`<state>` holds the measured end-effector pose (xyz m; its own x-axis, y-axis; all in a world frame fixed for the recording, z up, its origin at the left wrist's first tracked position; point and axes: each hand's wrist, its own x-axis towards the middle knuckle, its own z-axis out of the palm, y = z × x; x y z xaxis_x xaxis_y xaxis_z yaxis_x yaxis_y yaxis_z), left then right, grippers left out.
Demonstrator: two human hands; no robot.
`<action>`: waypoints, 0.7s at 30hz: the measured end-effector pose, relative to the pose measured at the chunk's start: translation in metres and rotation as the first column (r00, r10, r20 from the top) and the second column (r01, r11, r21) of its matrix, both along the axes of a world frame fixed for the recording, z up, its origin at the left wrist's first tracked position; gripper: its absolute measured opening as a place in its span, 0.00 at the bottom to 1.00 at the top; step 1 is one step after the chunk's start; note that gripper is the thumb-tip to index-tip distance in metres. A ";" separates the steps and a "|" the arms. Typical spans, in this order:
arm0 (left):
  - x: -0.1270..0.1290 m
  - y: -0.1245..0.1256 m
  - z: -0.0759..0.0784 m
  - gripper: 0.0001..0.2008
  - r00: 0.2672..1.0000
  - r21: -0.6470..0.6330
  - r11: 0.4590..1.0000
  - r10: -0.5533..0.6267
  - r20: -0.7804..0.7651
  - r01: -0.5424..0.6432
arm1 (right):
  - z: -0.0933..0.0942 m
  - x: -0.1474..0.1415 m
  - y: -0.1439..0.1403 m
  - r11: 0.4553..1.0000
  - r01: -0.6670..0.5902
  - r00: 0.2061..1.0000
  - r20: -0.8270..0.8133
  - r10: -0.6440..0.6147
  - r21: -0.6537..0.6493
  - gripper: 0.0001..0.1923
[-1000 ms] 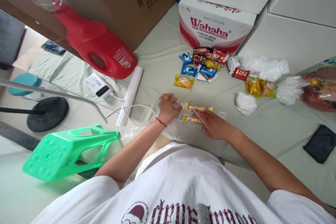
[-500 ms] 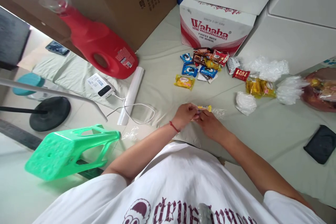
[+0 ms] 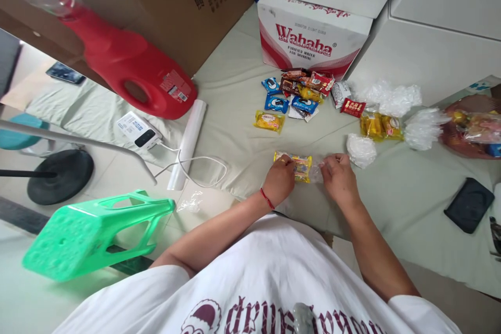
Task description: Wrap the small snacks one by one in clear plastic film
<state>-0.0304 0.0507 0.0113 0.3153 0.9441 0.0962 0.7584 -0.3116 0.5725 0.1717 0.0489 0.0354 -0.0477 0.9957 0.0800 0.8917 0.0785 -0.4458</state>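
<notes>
A yellow snack packet [image 3: 302, 168] with printed markings lies low over the cloth in front of me. My left hand [image 3: 280, 180] is closed on its left part, the fingers covering some of it. From the packet's right side stretches a clear plastic bag [image 3: 316, 169], pinched at its far end by my right hand [image 3: 338, 177]. Beyond the hands sits a yellow wrapped snack [image 3: 269, 121], with a pile of blue, brown and red wrapped snacks [image 3: 299, 95] behind it. A crumpled clear plastic bag [image 3: 360, 150] rests just beyond my right hand.
A Wahaba carton [image 3: 309, 42] stands at the back. Two yellow packets [image 3: 381, 127] and a bundle of clear bags [image 3: 425, 128] are at right, near a black pouch [image 3: 468, 205]. On the left are a red jug [image 3: 133, 68], a white roll [image 3: 188, 143] and a green stool [image 3: 97, 232].
My right hand has moved right, away from my left hand, drawing the clear bag out sideways. More of the yellow packet now shows between the hands. The view has shifted slightly.
</notes>
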 end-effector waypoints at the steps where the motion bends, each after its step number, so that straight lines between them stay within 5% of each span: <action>1: 0.002 0.000 0.000 0.13 1.000 -0.009 1.000 -0.004 -0.027 0.003 | 0.006 -0.009 0.002 1.000 -0.008 1.000 -0.016 0.008 -0.025 0.12; 5: 0.003 -0.001 0.002 0.13 0.995 -0.069 0.997 0.012 -0.104 -0.020 | 0.015 -0.054 0.016 0.971 -0.158 0.986 -0.071 0.148 -0.180 0.11; 9: -0.024 -0.001 0.008 0.15 0.994 -0.040 0.998 -0.048 0.099 0.052 | -0.001 -0.079 0.022 0.961 -0.179 0.984 -0.035 0.175 -0.210 0.12; 11: -0.042 -0.002 0.011 0.17 0.980 0.009 0.996 0.088 0.178 -0.091 | -0.008 -0.081 0.019 0.965 -0.189 0.982 -0.015 0.189 -0.182 0.12; 14: -0.057 -0.002 0.009 0.18 0.905 -0.011 0.907 0.422 0.062 -0.422 | -0.011 -0.080 0.012 0.966 -0.200 0.979 -0.007 0.202 -0.165 0.13; 17: -0.050 -0.001 0.003 0.20 0.899 -0.083 0.895 0.435 -0.049 -0.438 | -0.009 -0.080 0.006 0.966 -0.204 0.979 -0.053 0.198 -0.158 0.15; 21: -0.030 -0.007 0.003 0.12 0.896 -0.106 0.919 0.393 0.205 -0.379 | -0.001 -0.075 -0.008 0.978 -0.126 0.939 -0.337 0.064 -0.166 0.17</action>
